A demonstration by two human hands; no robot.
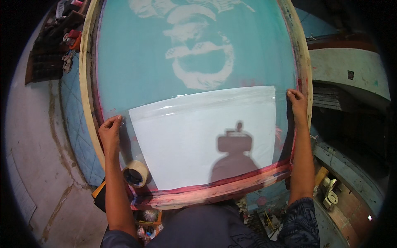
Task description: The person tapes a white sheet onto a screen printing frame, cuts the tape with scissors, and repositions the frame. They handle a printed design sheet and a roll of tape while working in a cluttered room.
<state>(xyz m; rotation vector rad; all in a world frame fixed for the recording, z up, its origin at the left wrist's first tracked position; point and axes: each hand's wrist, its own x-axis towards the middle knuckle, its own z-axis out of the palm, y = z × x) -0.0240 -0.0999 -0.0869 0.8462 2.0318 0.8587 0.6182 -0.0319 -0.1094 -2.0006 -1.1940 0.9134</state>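
Observation:
Across the top edge of a white sheet of paper (186, 144) runs a shiny strip of clear tape (167, 107). My left hand (109, 131) pinches its left end between thumb and fingertips, and my right hand (298, 105) pinches the right end, slightly higher. The paper lies on the teal mesh of a wooden-framed printing screen (124, 68), below a pale face-like stencil image (202, 62). Next to my left forearm, a roll of tan-looking tape (135, 173) rests in the screen's lower left corner. A dark shadow falls over the paper's lower right.
The screen's wooden frame (305, 49) surrounds the work, with a red-stained near edge. At far left are a dark rack (45, 62) and a red-orange object (73, 39). Below the frame sits a box of small items (148, 225). Dark shelving (343, 111) stands at the right.

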